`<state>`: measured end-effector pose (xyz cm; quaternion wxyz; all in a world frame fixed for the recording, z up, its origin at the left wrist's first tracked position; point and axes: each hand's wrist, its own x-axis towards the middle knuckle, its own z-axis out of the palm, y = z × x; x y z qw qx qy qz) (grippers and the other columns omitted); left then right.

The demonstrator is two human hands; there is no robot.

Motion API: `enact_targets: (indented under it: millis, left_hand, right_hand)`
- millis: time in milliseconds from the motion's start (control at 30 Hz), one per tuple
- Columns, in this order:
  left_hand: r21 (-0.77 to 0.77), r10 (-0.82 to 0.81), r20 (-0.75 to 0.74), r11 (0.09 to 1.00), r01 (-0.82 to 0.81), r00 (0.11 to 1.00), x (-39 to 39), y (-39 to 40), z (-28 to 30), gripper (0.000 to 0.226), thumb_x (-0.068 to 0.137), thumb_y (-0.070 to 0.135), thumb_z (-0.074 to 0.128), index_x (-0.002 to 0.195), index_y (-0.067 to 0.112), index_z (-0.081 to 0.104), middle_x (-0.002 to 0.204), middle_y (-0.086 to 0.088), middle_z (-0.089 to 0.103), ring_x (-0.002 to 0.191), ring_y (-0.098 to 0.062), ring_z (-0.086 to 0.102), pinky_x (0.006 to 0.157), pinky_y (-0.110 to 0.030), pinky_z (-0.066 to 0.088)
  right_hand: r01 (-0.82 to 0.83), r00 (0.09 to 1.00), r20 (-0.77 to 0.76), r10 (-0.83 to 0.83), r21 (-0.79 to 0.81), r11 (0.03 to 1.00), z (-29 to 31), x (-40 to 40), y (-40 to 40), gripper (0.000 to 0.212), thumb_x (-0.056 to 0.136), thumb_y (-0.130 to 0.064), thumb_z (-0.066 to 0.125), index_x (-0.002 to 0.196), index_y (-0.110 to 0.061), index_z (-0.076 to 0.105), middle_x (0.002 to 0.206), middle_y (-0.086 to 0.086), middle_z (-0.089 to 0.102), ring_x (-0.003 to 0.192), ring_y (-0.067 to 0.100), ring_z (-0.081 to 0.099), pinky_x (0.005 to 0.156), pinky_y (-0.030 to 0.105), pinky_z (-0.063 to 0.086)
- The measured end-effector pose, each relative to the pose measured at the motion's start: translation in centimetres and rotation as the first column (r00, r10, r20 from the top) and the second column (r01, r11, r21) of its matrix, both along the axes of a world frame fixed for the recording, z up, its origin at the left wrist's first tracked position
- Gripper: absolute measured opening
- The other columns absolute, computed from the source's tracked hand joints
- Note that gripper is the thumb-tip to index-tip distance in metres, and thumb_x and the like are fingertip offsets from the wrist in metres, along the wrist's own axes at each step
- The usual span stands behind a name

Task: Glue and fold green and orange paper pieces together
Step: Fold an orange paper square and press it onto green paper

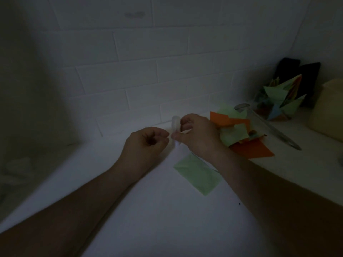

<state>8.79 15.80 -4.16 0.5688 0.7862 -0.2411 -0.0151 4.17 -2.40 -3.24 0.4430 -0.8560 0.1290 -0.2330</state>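
A folded green paper piece lies flat on the white counter just below my right hand. That hand grips a small whitish glue tube, held upright above the counter. My left hand is close beside it with curled fingers, its fingertips almost at the tube's lower end; whether it pinches a cap is too dim to tell. A heap of orange paper and green paper pieces lies to the right of my right hand.
A clear glass jar lies on its side behind the heap. Folded multicoloured paper shapes stand at the back right before a dark object. A cream container is at the far right. A white tiled wall rises behind.
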Motion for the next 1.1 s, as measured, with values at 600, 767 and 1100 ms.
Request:
enact_targets:
  millis: [600,767,1100]
  left_hand:
    - [0.436,-0.421,0.670,0.890,0.134,0.612,-2.4,-5.6,4.8,0.027,0.091,0.016,0.066,0.117,0.019,0.073,0.106,0.003,0.072,0.088,-0.006,0.063,0.082,-0.017,0.047]
    - [0.558,-0.437,0.711,0.827,-0.065,0.551,-1.7,-14.6,3.8,0.037,0.085,0.016,0.056,0.119,0.011,0.070,0.105,-0.014,0.066,0.095,-0.034,0.059,0.083,-0.042,0.051]
    - [0.454,-0.342,0.859,0.852,-0.259,0.381,-0.5,-15.6,4.2,0.018,0.083,0.030,0.062,0.086,0.016,0.074,0.090,-0.001,0.068,0.087,-0.027,0.057,0.070,-0.035,0.039]
  right_hand:
    - [0.301,0.953,0.131,-0.273,-0.321,0.898,1.7,-9.5,-11.6,0.010,0.083,-0.032,0.065,0.092,-0.035,0.070,0.089,0.002,0.060,0.079,0.017,0.057,0.071,0.030,0.045]
    - [0.269,0.963,0.105,-0.248,-0.352,0.896,0.9,-9.9,-10.8,0.006,0.089,-0.029,0.067,0.089,-0.028,0.073,0.085,0.004,0.057,0.080,0.019,0.057,0.074,0.033,0.047]
    - [0.260,0.963,0.160,-0.216,-0.346,0.901,1.1,-10.1,-10.7,0.022,0.085,-0.035,0.069,0.106,-0.029,0.070,0.088,-0.011,0.050,0.089,0.019,0.058,0.077,0.031,0.046]
